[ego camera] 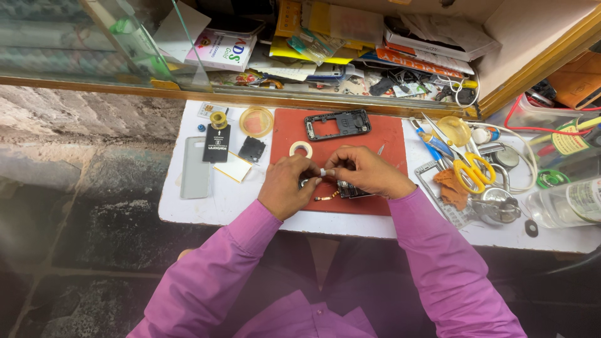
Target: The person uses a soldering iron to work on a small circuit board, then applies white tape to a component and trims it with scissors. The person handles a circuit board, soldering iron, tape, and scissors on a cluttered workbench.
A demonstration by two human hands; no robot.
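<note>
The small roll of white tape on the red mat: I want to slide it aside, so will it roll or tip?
The small roll of white tape lies flat on its side on the red mat, so it probably slides rather than rolls. It looks thin and hollow, likely very light. Stood on edge, it would probably roll readily.

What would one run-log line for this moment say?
left hand: pinching white tape strip | right hand: pinching same strip over small dark circuit board | surface: red rubber mat
</note>
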